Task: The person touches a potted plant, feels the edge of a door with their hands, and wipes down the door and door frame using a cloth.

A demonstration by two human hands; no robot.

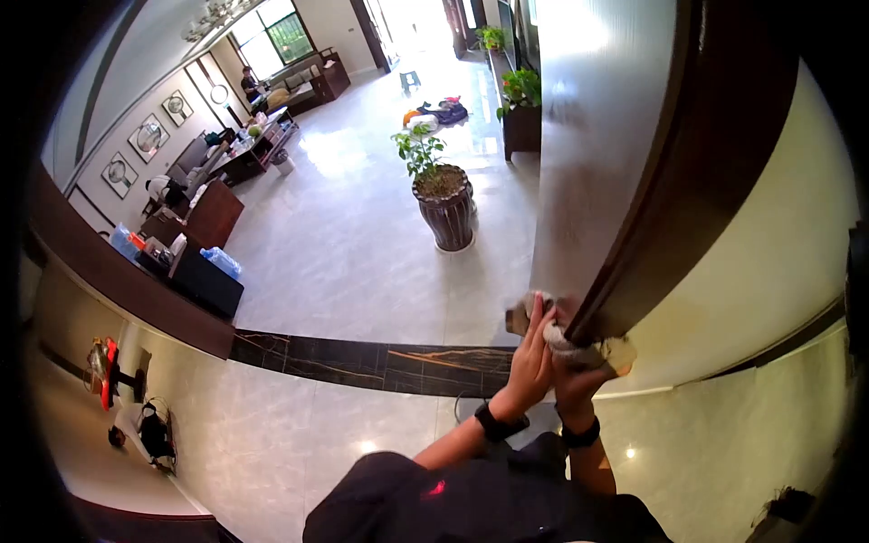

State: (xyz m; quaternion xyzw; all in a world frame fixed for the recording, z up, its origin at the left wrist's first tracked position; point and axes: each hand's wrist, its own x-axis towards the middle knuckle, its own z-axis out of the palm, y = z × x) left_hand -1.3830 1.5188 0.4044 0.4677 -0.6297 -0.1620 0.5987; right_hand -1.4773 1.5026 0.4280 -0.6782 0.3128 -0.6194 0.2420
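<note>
A pale, slightly dirty cloth point(563, 342) is pressed around the lower edge of the dark wooden door frame point(656, 195). My left hand point(529, 369) lies along it on the left side, fingers stretched and close together, pressing cloth to the frame. Just to the right, my right hand point(577, 385) grips the cloth from below, its fingers partly hidden by the folds. Both wrists wear black bands. A small dark piece point(517, 319) sticks out beside my left fingertips; its kind I cannot make out.
Beyond the dark stone threshold point(362, 363), a potted plant point(444, 213) stands on the pale floor. Clothes point(444, 112) lie farther back near a small stool point(410, 80). Dark furniture point(210, 215) and people occupy the left. Another person point(145, 434) is at the lower left.
</note>
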